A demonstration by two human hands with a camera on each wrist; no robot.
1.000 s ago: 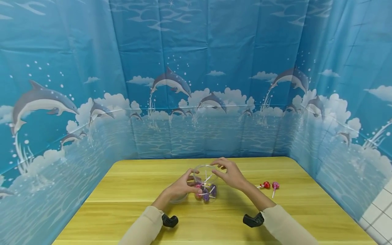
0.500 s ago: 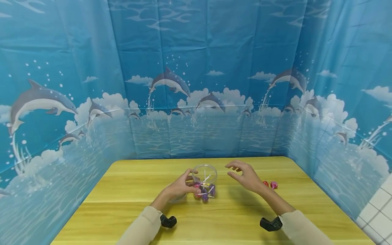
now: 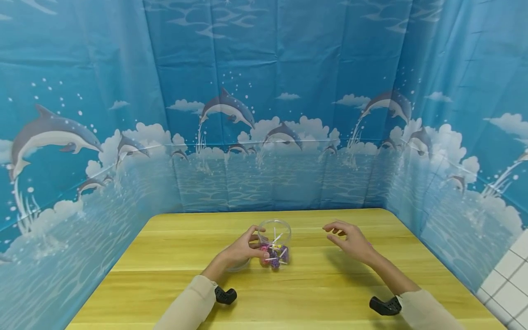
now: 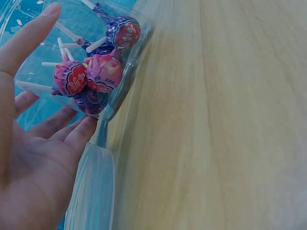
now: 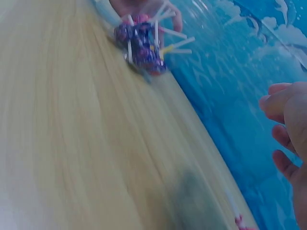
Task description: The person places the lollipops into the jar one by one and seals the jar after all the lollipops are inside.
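Observation:
A clear jar [image 3: 275, 228] stands upright on the table, with several purple and pink lollipops [image 3: 275, 256] low inside it and white sticks pointing various ways. My left hand [image 3: 243, 250] holds the jar's left side, thumb in front and fingers behind. In the left wrist view the lollipops [image 4: 98, 72] show through the clear wall beyond the palm. My right hand [image 3: 348, 238] hovers to the right of the jar, fingers loosely bent, nothing held. A loose pink lollipop [image 3: 370, 244] is mostly hidden behind it; part of a lollipop [image 5: 240, 221] shows in the right wrist view.
A round clear lid-like piece [image 3: 239, 266] lies beside the jar, partly under my left wrist. The yellow wood-grain table [image 3: 268, 302] ends at a blue dolphin curtain [image 3: 264, 183] at the back and sides.
My right hand has moved away from the jar's rim to the right, now covering most of the loose lollipops. The left hand stays on the jar.

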